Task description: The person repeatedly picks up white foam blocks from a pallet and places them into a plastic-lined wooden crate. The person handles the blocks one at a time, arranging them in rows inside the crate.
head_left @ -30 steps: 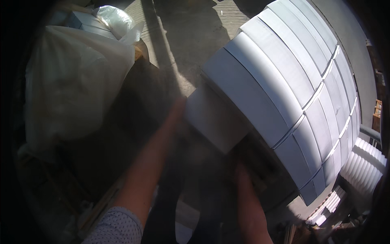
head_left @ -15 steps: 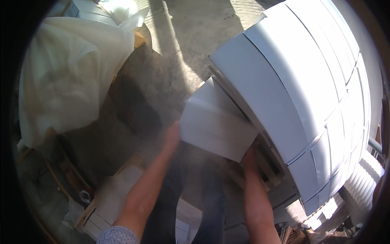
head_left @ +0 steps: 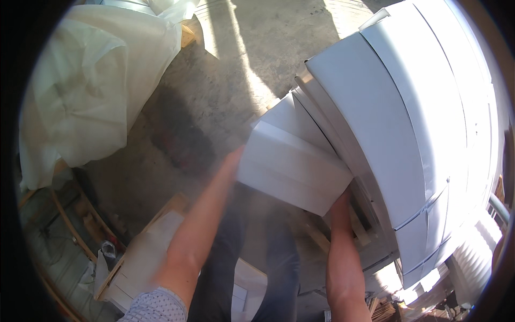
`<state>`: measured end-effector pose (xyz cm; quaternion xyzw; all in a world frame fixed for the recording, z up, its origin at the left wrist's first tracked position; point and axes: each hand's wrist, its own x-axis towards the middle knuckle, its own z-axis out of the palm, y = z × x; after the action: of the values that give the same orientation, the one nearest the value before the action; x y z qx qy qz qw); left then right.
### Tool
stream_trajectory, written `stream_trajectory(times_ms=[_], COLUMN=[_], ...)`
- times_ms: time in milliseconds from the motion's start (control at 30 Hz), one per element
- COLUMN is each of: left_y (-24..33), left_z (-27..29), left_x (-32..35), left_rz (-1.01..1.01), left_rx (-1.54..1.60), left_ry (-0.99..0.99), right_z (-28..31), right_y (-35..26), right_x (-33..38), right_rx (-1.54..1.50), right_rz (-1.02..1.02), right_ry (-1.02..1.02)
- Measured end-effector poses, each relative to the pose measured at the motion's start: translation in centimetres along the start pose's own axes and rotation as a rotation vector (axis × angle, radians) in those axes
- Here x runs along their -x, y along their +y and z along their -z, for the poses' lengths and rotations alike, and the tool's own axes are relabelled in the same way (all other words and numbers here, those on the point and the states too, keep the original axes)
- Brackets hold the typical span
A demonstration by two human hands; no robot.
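From the head view, a white panel (head_left: 292, 169) was gripped at both ends — left hand (head_left: 233, 161) pressed to its left edge, right hand (head_left: 339, 203) clasped beneath its right corner — hard against the tall stack of white panels (head_left: 407, 107), above the concrete floor (head_left: 225, 91).

white block (head_left: 292, 169) | white stacked panels (head_left: 407, 123) | translucent cream sheet (head_left: 86, 86) | grey concrete floor (head_left: 230, 80) | white-dotted blue sleeve (head_left: 155, 308)
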<state>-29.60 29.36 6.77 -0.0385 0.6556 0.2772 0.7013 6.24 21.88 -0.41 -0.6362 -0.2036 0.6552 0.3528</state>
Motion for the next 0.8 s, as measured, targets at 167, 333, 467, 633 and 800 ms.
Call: stream_trajectory(times_ms=[167, 333, 467, 633, 800], left_y=[-2.6, -3.1, -2.4, -0.3, -0.3], left_z=[2.8, 4.1, 3.6, 2.7, 3.4], left_x=[-3.3, -4.5, -3.9, -2.8, -0.7], left_rz=[0.002, -0.028, 0.029, 0.199, 0.157], left_rx=[0.026, -0.073, -0.004, -0.044, -0.165], left_ry=[-0.018, -0.014, -0.076, -0.278, -0.232], right_z=[-1.4, -4.3, -4.6, -4.2, -4.3], right_y=[-0.7, -3.3, -6.2, -6.5, -6.4], right_x=[1.1, 1.7, 2.1, 2.3, 3.6], right_rx=[0.687, 0.255, -0.191, -0.101, -0.259], right_rz=[0.468, 0.256, 0.009, -0.099, -0.092], right_ry=[0.145, 0.179, 0.133, 0.265, 0.218])
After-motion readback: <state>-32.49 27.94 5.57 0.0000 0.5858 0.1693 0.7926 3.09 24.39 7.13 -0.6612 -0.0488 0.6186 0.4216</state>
